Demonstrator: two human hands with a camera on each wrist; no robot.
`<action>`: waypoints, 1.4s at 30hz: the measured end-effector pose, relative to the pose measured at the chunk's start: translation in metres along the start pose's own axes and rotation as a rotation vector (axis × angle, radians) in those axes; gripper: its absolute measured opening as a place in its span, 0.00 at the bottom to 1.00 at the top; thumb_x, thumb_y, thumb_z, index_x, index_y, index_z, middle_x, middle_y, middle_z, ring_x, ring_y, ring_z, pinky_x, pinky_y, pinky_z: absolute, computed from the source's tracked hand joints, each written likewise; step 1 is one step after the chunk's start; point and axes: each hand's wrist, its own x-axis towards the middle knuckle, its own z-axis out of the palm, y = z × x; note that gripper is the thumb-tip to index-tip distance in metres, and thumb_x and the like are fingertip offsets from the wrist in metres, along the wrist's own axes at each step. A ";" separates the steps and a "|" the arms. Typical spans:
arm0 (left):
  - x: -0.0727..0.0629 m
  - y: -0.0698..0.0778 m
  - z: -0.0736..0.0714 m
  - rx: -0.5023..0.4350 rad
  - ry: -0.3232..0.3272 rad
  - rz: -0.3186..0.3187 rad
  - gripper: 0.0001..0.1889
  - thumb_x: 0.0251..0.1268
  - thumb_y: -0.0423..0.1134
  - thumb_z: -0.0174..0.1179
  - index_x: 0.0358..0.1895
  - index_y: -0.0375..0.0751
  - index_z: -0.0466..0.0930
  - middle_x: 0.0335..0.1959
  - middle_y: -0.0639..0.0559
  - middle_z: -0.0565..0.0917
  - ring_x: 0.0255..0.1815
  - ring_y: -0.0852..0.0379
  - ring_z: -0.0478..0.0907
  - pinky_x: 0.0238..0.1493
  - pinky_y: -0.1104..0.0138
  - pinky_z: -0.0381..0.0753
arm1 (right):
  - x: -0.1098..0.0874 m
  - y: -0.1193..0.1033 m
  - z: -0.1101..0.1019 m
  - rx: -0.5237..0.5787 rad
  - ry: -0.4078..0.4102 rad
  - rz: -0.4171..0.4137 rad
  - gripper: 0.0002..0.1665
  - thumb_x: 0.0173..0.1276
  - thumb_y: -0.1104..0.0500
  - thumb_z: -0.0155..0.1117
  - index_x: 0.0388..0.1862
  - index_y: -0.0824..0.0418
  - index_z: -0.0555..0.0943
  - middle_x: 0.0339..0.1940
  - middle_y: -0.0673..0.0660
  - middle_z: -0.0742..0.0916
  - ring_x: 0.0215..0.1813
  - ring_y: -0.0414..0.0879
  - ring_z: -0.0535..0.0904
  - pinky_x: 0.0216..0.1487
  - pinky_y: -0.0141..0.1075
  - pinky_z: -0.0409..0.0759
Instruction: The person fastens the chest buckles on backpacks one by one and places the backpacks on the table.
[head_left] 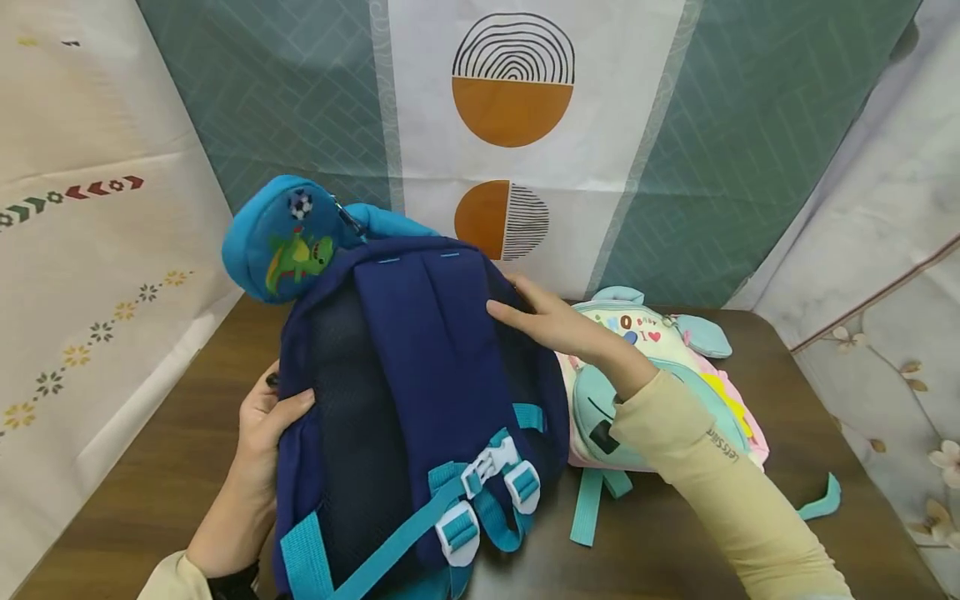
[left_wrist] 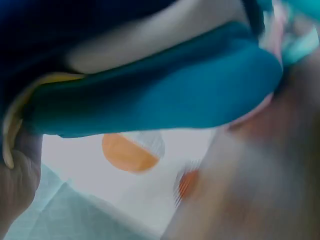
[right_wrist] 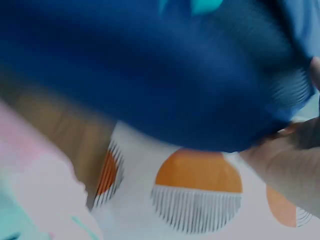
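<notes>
A navy backpack (head_left: pixel 405 333) is held up on the table, its back panel and shoulder straps facing me. Teal webbing (head_left: pixel 405 533) with white buckles (head_left: pixel 491 465) hangs across its lower front. At its top left sticks out a bright blue pouch-like part (head_left: pixel 281 237) with a green dinosaur and a football. My left hand (head_left: pixel 262 425) grips the backpack's left side, thumb in front and fingers mostly hidden behind. With its thumb in front, my right hand (head_left: pixel 558 321) holds the upper right edge; its other fingertips are hidden. Both wrist views are blurred, with navy fabric (right_wrist: pixel 150 85) filling much of the right one.
To the right, partly behind my right forearm, lies a pastel backpack (head_left: pixel 600 417) in cream, mint and pink, with mint straps (head_left: pixel 588 508) on the brown table (head_left: pixel 810 400). Patterned cloths (head_left: pixel 637 150) hang behind and on both sides.
</notes>
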 end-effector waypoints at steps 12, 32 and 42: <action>0.017 0.025 0.004 1.032 0.122 0.190 0.21 0.54 0.22 0.60 0.53 0.35 0.78 0.37 0.63 0.81 0.30 0.67 0.77 0.32 0.80 0.75 | -0.027 0.011 0.011 -0.137 0.273 -0.049 0.34 0.67 0.43 0.57 0.67 0.50 0.59 0.61 0.56 0.75 0.54 0.51 0.77 0.53 0.48 0.76; 0.099 -0.038 -0.085 0.839 -0.058 -0.905 0.31 0.76 0.43 0.36 0.74 0.39 0.36 0.67 0.32 0.57 0.60 0.40 0.67 0.56 0.55 0.72 | 0.051 0.042 0.029 -0.351 -0.100 0.427 0.49 0.64 0.54 0.64 0.74 0.59 0.45 0.68 0.66 0.67 0.66 0.59 0.66 0.57 0.50 0.72; 0.089 -0.058 -0.056 1.332 -0.332 -0.745 0.43 0.69 0.55 0.47 0.73 0.35 0.33 0.72 0.29 0.31 0.71 0.30 0.28 0.63 0.34 0.32 | 0.051 0.043 0.045 -0.852 -0.351 0.259 0.42 0.66 0.43 0.58 0.74 0.53 0.55 0.70 0.64 0.64 0.69 0.59 0.63 0.66 0.53 0.62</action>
